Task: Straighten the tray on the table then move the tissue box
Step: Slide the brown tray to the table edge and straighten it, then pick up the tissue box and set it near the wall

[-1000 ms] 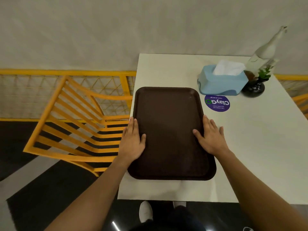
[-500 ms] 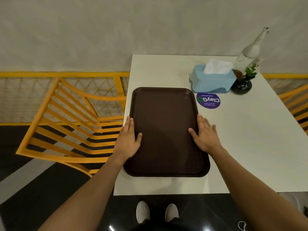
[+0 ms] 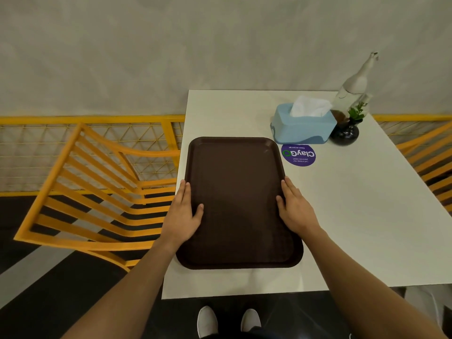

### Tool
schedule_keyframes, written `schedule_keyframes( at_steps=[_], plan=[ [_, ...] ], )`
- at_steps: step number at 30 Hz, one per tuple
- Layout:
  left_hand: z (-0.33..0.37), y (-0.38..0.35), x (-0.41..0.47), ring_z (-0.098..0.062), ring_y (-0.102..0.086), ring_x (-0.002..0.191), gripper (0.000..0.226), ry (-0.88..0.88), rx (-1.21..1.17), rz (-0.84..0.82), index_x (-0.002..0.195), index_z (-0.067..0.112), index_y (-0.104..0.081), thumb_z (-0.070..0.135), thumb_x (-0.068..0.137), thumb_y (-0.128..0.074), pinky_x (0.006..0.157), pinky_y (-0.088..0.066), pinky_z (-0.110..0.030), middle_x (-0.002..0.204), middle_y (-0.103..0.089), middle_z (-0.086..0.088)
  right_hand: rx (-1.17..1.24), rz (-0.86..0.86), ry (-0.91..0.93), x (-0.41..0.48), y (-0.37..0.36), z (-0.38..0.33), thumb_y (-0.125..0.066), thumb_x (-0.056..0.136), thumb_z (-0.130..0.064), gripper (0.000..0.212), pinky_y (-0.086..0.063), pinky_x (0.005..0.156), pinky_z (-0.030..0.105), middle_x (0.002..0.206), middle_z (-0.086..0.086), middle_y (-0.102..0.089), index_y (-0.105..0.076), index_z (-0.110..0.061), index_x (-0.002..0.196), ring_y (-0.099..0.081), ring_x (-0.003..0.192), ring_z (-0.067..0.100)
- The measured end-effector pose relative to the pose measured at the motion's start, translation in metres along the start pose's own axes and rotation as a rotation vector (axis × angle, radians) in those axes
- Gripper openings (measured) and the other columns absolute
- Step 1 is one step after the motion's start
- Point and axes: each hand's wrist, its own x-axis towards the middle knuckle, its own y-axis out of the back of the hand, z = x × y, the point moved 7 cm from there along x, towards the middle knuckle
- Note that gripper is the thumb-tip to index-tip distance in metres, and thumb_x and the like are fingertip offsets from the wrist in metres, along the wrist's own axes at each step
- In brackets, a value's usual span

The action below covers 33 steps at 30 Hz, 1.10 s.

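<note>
The white desk (image 3: 354,216) is topped by a brown tray (image 3: 236,204), long axis pointed away from the person. A blue tissue box (image 3: 303,129) is set just past the tray's far right corner. The tray's long sides are pressed by the left hand (image 3: 183,216) and right hand (image 3: 295,211), each grip wide, fingers straight.

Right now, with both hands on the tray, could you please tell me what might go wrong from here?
The tray lies almost at the left edge of the table, so a push leftward might tip it off. The tissue box stands right beside the vase and bottle; lifting it carelessly could knock either over.
</note>
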Motion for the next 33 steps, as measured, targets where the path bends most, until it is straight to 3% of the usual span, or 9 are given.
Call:
schedule_keyframes(
  at_steps=[10, 15, 23, 28, 33],
  plan=[
    [0.002, 0.005, 0.001, -0.029, -0.005, 0.156, 0.076, -0.025, 0.02, 0.029, 0.161, 0.012, -0.016, 0.046, 0.101, -0.049, 0.125, -0.015, -0.045, 0.17, -0.006, -0.011, -0.034, 0.01, 0.013, 0.001, 0.002, 0.002, -0.038, 0.106, -0.042, 0.06, -0.014, 0.12, 0.037, 0.167, 0.001, -0.018, -0.023, -0.017, 0.159, -0.021, 0.152, 0.022],
    [0.019, 0.018, 0.006, -0.03, 0.0, 0.156, 0.075, -0.054, -0.038, 0.062, 0.161, 0.019, -0.018, 0.051, 0.1, -0.047, 0.125, -0.012, -0.05, 0.17, -0.006, -0.01, 0.074, 0.069, -0.007, 0.004, 0.02, 0.005, -0.043, 0.104, -0.047, 0.063, -0.017, 0.118, 0.034, 0.165, 0.0, -0.024, -0.026, -0.019, 0.158, -0.019, 0.152, 0.018],
    [0.125, 0.02, 0.056, -0.023, -0.009, 0.155, 0.074, -0.194, -0.172, 0.109, 0.158, 0.023, -0.025, 0.048, 0.096, -0.057, 0.124, -0.018, -0.049, 0.167, -0.021, -0.005, 0.164, 0.311, -0.095, 0.028, 0.094, 0.045, -0.059, 0.1, -0.036, 0.054, -0.034, 0.109, 0.034, 0.156, 0.004, -0.041, -0.044, -0.018, 0.149, -0.036, 0.142, 0.022],
    [0.199, 0.004, 0.102, -0.022, -0.02, 0.152, 0.078, -0.205, -0.294, 0.111, 0.157, 0.021, -0.027, 0.05, 0.093, -0.061, 0.123, -0.024, -0.043, 0.164, -0.026, -0.005, 0.227, 0.4, -0.137, 0.065, 0.131, 0.082, -0.061, 0.099, -0.032, 0.052, -0.033, 0.108, 0.035, 0.157, 0.007, -0.039, -0.048, -0.015, 0.146, -0.035, 0.142, 0.026],
    [0.258, -0.028, 0.15, -0.022, -0.029, 0.149, 0.087, -0.161, -0.389, 0.117, 0.156, 0.012, -0.029, 0.051, 0.09, -0.068, 0.117, -0.031, -0.036, 0.162, -0.03, -0.008, 0.335, 0.362, -0.12, 0.123, 0.14, 0.113, -0.062, 0.097, -0.026, 0.057, -0.029, 0.107, 0.029, 0.155, 0.008, -0.04, -0.041, -0.015, 0.149, -0.038, 0.14, 0.026]
  ],
)
